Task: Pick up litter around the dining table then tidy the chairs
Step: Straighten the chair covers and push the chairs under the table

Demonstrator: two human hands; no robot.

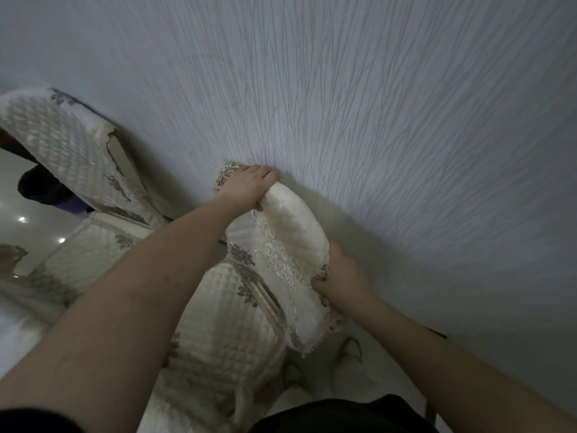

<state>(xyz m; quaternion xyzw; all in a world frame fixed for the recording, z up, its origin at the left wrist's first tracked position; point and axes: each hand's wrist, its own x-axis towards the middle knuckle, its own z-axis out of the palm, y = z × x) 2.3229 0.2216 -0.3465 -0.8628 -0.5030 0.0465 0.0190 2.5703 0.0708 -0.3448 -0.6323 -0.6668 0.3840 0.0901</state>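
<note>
Chair (224, 326) stands against wall (374, 120); quilted cover (290, 242) sits over its backrest top. My left hand (246, 185) grips far corner, right hand (343, 282) pinches near edge, likely to pull cover square.

Both hands grip the top of a chair's backrest, which wears a cream quilted fabric cover with embroidered floral trim (281, 245). The left hand (249, 187) curls over the far upper corner of the backrest, close against a pale wall with fine streaked texture (374, 120). The right hand (342, 281) pinches the cover's lacy edge at the near corner. Below the backrest lies the chair's matching cream quilted seat cushion (218, 323). To the left, near the wall, stands a second chair with the same quilted cover (59, 135) (its backrest tilted in this wide-angle view). A glossy white floor (18, 189) shows at the far left.
</note>
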